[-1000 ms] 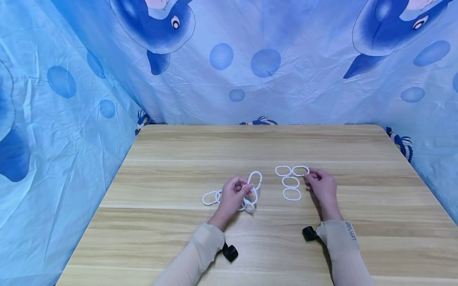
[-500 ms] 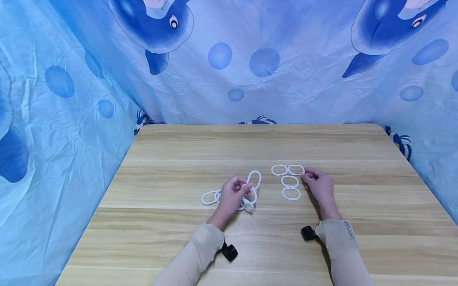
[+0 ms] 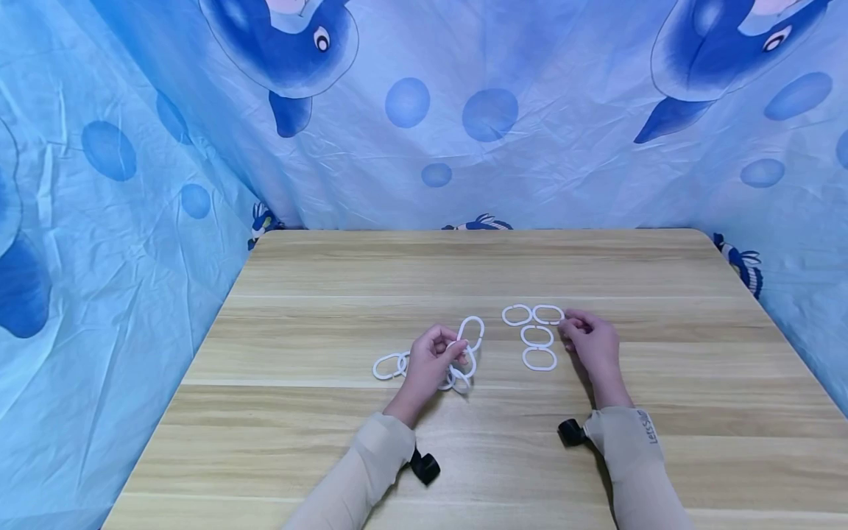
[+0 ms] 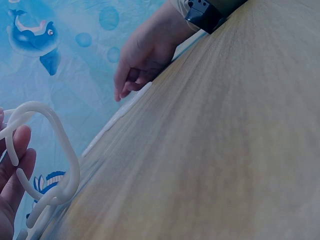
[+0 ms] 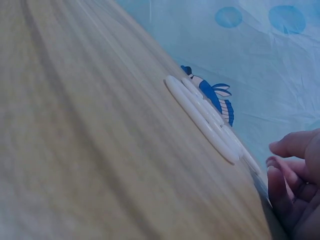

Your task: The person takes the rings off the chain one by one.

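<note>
My left hand [image 3: 427, 368] pinches a chain of white plastic oval rings [image 3: 482, 335] between thumb and fingers. One ring stands up past the fingertips, and others hang or lie below; the palm hides part of the chain. In the left wrist view, an open gap shows in a linked ring [image 4: 73, 160]. Several loose rings lie flat on the table to the right: two side by side at the back and two in front. My right hand [image 3: 596, 350] is at the right end of the back right ring [image 3: 548, 307], fingers loosely bent, gripping nothing in the right wrist view.
The wooden table [image 3: 503, 464] reaches back to a blue curtain [image 3: 371, 177] with dolphin prints. Each sleeve cuff carries a black wrist camera [image 3: 425, 468]. The other end of the chain, a ring [image 3: 377, 368], lies left of my left hand.
My right hand has shifted slightly left, and the two back rings have slid left with it. Over the last half second nearly everything is still. The left hand keeps its hold.
</note>
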Demonstrator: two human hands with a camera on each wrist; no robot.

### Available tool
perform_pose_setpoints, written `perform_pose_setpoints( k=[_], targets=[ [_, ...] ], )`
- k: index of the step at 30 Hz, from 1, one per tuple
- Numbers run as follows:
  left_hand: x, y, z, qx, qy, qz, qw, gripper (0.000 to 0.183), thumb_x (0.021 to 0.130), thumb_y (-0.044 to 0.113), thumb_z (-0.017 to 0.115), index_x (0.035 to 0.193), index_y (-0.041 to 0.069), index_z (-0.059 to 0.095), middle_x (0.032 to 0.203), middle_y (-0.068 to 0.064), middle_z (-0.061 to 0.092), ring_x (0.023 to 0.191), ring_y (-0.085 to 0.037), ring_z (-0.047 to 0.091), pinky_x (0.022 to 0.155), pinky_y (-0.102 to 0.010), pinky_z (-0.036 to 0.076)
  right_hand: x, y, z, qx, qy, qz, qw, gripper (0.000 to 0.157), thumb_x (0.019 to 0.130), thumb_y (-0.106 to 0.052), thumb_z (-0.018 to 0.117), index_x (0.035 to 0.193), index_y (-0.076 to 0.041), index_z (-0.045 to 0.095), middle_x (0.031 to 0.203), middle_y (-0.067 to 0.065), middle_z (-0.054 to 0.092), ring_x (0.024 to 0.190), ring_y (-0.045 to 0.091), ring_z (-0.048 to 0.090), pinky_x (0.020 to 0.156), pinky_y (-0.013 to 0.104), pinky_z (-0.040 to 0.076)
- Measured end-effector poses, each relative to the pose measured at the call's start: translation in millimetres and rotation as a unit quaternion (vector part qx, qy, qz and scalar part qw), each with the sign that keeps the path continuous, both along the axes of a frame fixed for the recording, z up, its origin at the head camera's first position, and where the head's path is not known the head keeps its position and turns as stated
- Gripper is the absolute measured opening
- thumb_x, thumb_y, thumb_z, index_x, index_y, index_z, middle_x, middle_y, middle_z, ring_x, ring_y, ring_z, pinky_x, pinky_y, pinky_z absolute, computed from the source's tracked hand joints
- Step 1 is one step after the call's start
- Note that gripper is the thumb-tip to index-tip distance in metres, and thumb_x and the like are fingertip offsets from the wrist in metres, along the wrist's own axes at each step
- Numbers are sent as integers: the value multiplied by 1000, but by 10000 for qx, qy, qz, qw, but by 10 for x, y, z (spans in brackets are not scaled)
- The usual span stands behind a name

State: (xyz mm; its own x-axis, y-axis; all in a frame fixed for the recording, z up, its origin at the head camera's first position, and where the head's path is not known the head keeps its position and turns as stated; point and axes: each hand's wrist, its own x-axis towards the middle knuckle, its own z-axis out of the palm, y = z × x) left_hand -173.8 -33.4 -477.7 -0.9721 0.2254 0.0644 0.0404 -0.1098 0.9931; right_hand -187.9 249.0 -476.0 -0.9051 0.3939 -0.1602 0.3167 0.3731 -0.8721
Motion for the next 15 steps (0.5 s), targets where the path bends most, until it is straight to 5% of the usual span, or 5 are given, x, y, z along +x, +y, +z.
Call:
perform_pose_setpoints(
  k=[15],
  targets=[
    [2,1,-12,-16,1,-25,10000,16,89,1,64,98,-11,56,83,-31,64,62,-6,64,61,-20,58,30,-112,34,-1030,875,-461,9898,35,90,-6,65,125,0,61,78,-20,60,67,-4,56,56,12,54]
  ],
)
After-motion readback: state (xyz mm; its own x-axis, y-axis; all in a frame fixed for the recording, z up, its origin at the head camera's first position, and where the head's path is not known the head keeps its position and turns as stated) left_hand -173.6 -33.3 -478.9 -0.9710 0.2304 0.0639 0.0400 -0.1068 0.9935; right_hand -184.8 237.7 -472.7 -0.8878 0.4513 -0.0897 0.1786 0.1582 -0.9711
